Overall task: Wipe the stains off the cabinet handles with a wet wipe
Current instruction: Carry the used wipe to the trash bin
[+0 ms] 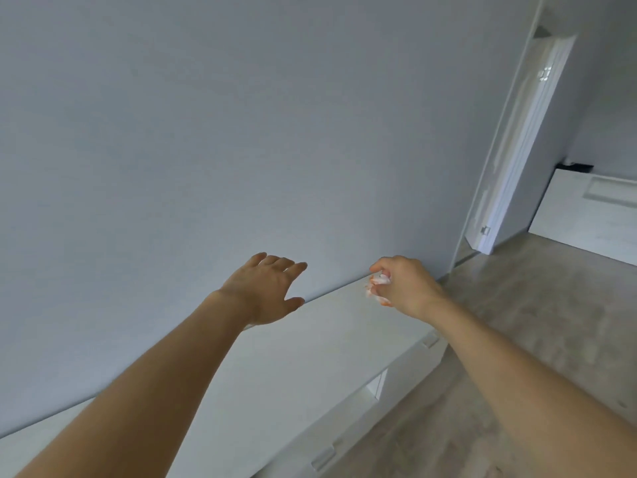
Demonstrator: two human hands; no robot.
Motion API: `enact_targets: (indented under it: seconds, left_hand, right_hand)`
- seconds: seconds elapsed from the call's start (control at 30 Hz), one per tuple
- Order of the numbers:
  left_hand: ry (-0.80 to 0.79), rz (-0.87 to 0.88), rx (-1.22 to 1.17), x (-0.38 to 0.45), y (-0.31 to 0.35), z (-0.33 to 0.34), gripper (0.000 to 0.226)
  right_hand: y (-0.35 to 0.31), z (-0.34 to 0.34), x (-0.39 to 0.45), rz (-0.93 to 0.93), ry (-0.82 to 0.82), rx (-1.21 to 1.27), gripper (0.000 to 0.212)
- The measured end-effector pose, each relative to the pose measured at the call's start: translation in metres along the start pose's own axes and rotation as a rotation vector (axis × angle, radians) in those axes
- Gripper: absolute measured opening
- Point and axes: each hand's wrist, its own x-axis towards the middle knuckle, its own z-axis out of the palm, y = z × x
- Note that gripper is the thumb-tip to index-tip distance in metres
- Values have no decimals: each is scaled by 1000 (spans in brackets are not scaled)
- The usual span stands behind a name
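- A plain pale grey wall (pixel 241 132) fills the left.
- A glossy white door (pixel 517 143) stands open at right.
- Grey-beige mottled floor (pixel 517 305) lies below.
- A white flat panel (pixel 579 215) leans beyond the doorway.

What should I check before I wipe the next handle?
1. Wipe in the right hand: ok, pinched in curled fingers.
2. Left hand free: ok, open, holding nothing.
3. Handle in view: ok, on the cabinet front below the right arm.
4. Wipe touching a handle: not ok, it is up above the cabinet top.
5. Stains left on handles: cannot tell, too small.
6. Wipe clean: not ok, orange marks show.
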Motion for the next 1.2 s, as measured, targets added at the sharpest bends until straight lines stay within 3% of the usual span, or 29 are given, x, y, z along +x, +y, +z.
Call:
enact_targets:
  seconds: [0.47,0.83,1.2]
  left_hand:
    - [18,155,-172,315,154,27,68]
    - [15,232,-70,591,272,20,69]
    - [-65,104,-107,854,414,56,69]
  right_hand:
    - [206,-171,141,55,139,-145,21]
    - [394,-304,293,104,203,-158,24]
    - [608,-447,476,-34,112,-332,26]
